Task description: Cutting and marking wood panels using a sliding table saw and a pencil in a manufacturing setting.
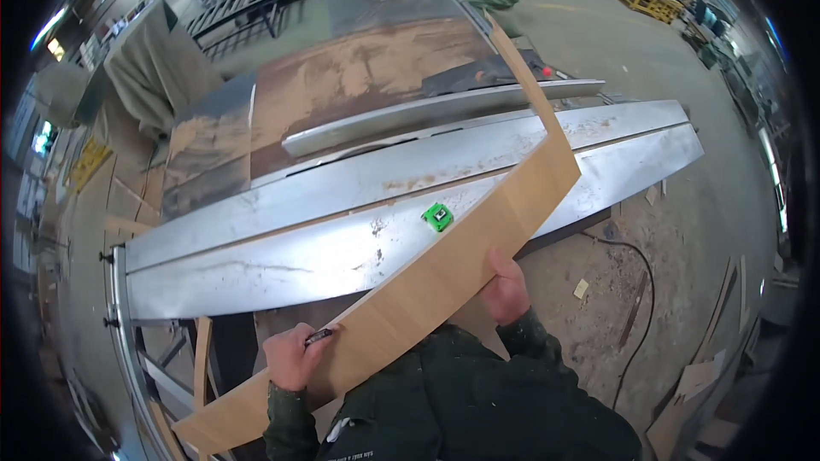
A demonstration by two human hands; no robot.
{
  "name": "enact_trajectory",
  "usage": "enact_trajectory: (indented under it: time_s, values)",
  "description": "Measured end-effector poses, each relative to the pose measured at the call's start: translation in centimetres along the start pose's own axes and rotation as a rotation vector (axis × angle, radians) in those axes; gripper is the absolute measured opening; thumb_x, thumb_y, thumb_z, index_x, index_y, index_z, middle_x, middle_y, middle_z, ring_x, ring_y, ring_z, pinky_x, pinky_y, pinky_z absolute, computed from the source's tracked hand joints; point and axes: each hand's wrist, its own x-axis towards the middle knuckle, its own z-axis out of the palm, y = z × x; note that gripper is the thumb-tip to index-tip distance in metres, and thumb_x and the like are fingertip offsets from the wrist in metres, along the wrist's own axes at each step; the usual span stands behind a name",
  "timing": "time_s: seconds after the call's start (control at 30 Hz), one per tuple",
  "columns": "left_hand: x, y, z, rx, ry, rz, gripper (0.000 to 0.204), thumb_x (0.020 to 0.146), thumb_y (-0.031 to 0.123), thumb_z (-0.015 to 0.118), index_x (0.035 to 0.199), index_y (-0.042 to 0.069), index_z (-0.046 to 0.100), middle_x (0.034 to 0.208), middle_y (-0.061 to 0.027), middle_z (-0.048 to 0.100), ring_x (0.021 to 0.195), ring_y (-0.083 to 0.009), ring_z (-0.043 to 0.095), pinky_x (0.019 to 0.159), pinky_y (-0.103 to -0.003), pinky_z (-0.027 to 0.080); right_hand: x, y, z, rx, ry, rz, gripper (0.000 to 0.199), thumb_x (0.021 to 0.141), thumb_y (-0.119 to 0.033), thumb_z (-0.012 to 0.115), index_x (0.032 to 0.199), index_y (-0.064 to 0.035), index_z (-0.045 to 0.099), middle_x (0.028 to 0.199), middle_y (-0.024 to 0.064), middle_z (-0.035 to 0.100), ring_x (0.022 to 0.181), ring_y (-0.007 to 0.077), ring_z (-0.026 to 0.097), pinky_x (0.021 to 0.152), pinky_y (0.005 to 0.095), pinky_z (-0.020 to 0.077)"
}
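Note:
A long, light-brown wooden board [444,277] lies slantwise across my front, from the lower left to the upper right. At its far end a narrower wooden strip [525,72] runs away at an angle; whether the two are joined I cannot tell. My left hand [293,357] grips the board toward its near end and also holds a short dark pen [319,337]. My right hand [506,292] is closed over the near long edge, thumb on the board's face. A green tape measure [437,217] rests just beyond the board on a silver metal saw table [282,243].
A metal fence bar [444,111] lies beyond the table, before a dust-covered worktop [350,68]. To the left stands a cloth-draped machine [158,64]. A black cable [651,290] and wood offcuts [696,380] lie on the floor at right.

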Motion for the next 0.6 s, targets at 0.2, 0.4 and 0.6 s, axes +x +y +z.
enact_trajectory:
  time_s: [0.2,0.4,0.6]
  values:
    - [-3.3,-2.2,2.0,0.009,-0.048,-0.146,0.049,0.081,0.044,0.082,0.063,0.005,0.059,0.060,-0.0193,0.057,0.059,-0.0407,0.061,0.053,-0.045,0.046,-1.1,3.3,-2.2,-0.026,0.084,0.198,0.045,0.110,-0.029,0.051,0.147,-0.0041,0.045,0.144,0.0090,0.058,0.131,0.0255,0.058,0.110,0.0438,0.0472]
    - [-6.6,-1.9,3.4,-0.072,0.015,-0.256,0.045,0.082,0.038,0.083,0.065,0.002,0.062,0.060,-0.0206,0.056,0.057,-0.0409,0.060,0.051,-0.042,0.045,-1.0,2.4,-3.0,-0.225,0.014,0.244,0.042,0.110,-0.030,0.051,0.143,-0.0043,0.050,0.139,0.0070,0.061,0.127,0.0227,0.061,0.105,0.0426,0.0508]
    - [-10.6,2.4,3.9,-0.174,0.051,-0.512,0.038,0.085,0.032,0.081,0.070,0.001,0.066,0.061,-0.0217,0.057,0.054,-0.0371,0.060,0.053,-0.041,0.046,1.7,0.7,-2.1,-0.366,-0.110,0.311,0.042,0.110,-0.032,0.052,0.141,-0.0032,0.052,0.136,0.0061,0.062,0.122,0.0193,0.063,0.103,0.0402,0.0520]
